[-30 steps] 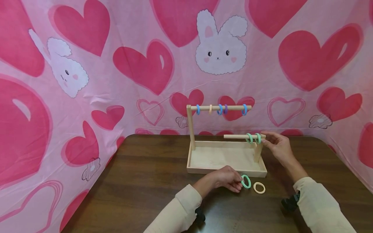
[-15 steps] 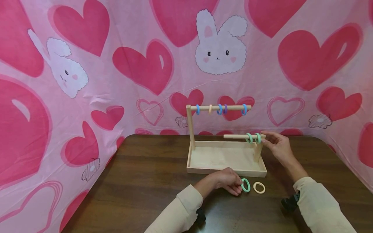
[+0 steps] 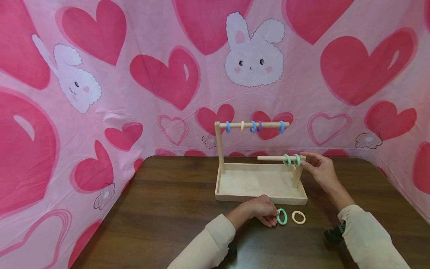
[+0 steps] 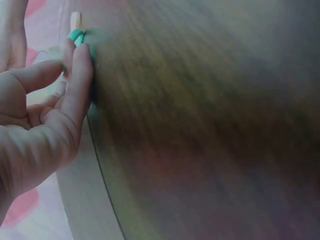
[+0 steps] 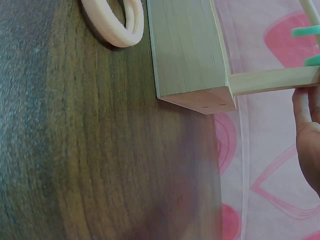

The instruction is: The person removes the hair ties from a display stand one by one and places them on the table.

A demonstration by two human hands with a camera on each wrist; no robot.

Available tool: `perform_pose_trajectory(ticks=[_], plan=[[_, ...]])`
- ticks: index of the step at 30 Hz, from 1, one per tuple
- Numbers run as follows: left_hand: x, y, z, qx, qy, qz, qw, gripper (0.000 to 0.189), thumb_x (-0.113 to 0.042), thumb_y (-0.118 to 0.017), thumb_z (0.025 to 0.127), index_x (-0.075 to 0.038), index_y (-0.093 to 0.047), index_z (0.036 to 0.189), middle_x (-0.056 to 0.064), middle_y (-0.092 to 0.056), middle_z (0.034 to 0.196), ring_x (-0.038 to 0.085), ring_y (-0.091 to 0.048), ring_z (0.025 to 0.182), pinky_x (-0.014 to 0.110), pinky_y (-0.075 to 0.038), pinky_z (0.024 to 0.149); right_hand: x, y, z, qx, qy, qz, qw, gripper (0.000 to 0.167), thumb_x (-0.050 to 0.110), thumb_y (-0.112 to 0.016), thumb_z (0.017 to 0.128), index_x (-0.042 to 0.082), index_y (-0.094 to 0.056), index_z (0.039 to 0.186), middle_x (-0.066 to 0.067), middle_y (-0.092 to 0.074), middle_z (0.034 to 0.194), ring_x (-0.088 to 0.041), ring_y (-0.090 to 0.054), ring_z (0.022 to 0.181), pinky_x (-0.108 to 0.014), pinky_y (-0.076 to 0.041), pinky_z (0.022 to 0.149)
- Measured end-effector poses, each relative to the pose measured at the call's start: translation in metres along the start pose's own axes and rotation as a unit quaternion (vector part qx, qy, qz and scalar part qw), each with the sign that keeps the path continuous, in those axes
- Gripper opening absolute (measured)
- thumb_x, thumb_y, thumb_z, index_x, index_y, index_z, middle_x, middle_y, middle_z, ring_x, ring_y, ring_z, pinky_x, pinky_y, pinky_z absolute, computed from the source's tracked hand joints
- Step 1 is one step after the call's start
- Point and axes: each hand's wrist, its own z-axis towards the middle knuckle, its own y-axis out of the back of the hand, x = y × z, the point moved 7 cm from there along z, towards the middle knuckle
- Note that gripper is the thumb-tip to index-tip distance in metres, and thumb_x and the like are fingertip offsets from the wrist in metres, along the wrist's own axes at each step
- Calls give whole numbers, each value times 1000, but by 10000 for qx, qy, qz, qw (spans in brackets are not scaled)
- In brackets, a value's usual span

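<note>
Of the nine rings in sight, seven hang on the wooden rack and two are off it, so the hanging of rings looks well advanced, with those two left over. The long pale wooden upper rod (image 3: 234,125) carries five: a blue ring near the post (image 3: 228,127), a pale peach ring (image 3: 242,127), another blue ring (image 3: 254,127), a purple ring just beside it (image 3: 260,127), and a third blue ring near the free end (image 3: 283,126). The shorter pale wooden lower rod (image 3: 268,158) carries two mint-green rings, an inner one (image 3: 289,160) and one close to the post (image 3: 298,160).

The off-rack mint-green ring (image 3: 285,216) is pinched at the fingertips of the left hand (image 3: 263,210), in front of the rack; whether its lower edge touches the desk (image 3: 174,205) is unclear. The loose pale peach ring (image 3: 298,223) lies flat on the desk, apart from the held one.

The right hand (image 3: 319,170) grips the top of the short wooden post (image 3: 297,179).

The shallow rectangular pale wooden tray (image 3: 255,183) forms the rack's base; the hung rings are above its level, not lying in it.
</note>
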Motion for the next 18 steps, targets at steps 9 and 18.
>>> perform_pose_trajectory(ticks=[9,18], plan=[[-7,1,-4,-281,-117,770,9966,30,0,-60,96,2,-64,66,1,-56,52,8,-53,47,23,-53,47,-1,-1,0,17,19,41,10000,45,-19,-63,88,17,-76,111,24,-75,96,11,-67,87,-6,-51,74],[-9,4,-4,-556,-24,1328,9896,34,-5,-66,95,-2,-63,62,2,-55,49,9,-52,44,22,-50,43,0,0,0,-44,18,-275,9996,41,-18,-64,88,13,-76,113,26,-73,94,10,-64,83,-6,-50,72]])
